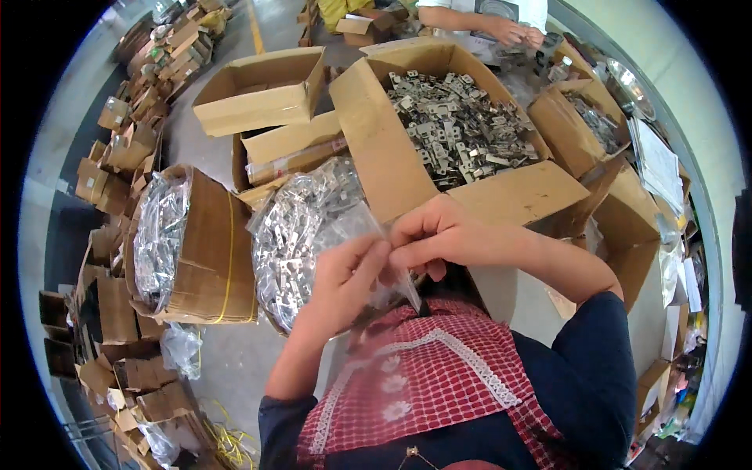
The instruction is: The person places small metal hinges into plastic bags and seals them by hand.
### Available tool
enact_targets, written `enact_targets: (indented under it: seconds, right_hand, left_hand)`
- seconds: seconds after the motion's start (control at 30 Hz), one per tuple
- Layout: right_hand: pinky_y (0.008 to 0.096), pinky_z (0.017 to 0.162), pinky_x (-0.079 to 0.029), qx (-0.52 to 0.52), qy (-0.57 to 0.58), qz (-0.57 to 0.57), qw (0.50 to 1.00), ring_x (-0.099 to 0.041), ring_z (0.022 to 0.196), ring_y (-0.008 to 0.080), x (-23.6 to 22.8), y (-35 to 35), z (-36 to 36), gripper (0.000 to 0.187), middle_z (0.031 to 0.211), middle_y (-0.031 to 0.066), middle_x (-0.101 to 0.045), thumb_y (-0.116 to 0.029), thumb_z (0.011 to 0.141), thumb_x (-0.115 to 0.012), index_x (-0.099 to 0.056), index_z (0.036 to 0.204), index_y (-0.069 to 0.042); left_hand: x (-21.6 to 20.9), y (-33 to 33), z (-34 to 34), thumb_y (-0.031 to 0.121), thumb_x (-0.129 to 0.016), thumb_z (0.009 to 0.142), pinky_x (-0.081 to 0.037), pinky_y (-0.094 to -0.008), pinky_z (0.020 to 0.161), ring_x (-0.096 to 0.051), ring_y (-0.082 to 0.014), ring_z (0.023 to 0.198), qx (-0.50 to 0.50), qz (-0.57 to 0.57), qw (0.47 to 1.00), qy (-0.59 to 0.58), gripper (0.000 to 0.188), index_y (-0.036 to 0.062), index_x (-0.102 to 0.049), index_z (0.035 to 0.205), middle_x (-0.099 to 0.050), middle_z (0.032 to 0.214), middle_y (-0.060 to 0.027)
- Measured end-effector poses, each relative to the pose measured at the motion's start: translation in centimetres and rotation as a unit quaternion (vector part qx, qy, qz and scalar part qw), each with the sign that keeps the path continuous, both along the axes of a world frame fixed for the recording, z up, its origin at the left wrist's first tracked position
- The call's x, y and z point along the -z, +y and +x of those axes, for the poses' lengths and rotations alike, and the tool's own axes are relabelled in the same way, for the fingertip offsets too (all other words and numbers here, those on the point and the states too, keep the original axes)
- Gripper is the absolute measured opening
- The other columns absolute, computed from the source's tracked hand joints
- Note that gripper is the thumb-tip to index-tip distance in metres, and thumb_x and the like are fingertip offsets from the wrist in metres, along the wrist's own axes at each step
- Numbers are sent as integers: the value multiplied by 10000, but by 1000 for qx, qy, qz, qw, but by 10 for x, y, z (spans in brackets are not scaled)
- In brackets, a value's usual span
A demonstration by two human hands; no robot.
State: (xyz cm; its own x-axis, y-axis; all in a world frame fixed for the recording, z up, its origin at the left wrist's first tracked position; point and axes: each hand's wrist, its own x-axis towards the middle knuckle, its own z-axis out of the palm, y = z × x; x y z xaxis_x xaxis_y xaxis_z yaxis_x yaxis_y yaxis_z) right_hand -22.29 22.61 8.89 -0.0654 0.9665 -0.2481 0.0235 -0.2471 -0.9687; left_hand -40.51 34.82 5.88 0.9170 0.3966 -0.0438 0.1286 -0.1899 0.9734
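Observation:
My left hand (342, 282) and my right hand (442, 233) meet in front of my chest, thumbs and fingers pinched together. Between them is a clear plastic bag (404, 291), its film hanging down toward my apron. Whether anything small is inside the bag cannot be made out. Just beyond my left hand, many small flat metal pieces with holes, packed in clear bags (290, 239), fill a round-looking container. Past my right hand stands a large open cardboard box (384, 141), heaped with loose metal fittings (454, 129).
A strapped carton (207, 251) of bagged metal parts stands at left, below an empty-looking open box (254, 106). Further boxes (576, 133) and a metal bowl (629, 88) line the right. Across the big box, another person's hands (517, 33) are at work. Cartons (117, 282) pile along the left.

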Motion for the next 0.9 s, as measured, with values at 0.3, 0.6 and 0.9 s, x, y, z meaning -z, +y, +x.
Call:
enact_targets:
  seconds: [0.3, 0.6, 0.9]
  right_hand:
    - [410, 566, -514, 127, -476, 294, 819, -645, 629, 340, 30, 32, 41, 140, 744, 143, -665, -171, 774, -668, -615, 803, -44]
    - [443, 698, -566, 22, -479, 366, 797, -656, 886, 410, 25, 67, 39, 475, 1090, 193, -637, 12, 743, -599, -588, 1214, -42]
    - [290, 529, -579, 182, -62, 80, 978, -692, 642, 159, 36, 95, 120, 230, 865, 114, -690, -59, 900, -644, -613, 1113, 20]
  left_hand:
    - [19, 3, 10, 19, -620, 868, -463, -241, 565, -554, -63, 598, -231, 198, 951, -62, 83, 13, -585, 793, -600, 651, -3]
    - [9, 6, 48, 201, -652, 841, -510, -442, 532, -644, -347, 566, -175, 441, 880, 14, 197, 51, -548, 766, -626, 626, -148]
    - [39, 55, 56, 193, -588, 949, -512, -489, 574, -654, -393, 592, -258, 426, 862, 98, 137, 59, -586, 920, -640, 610, -176]
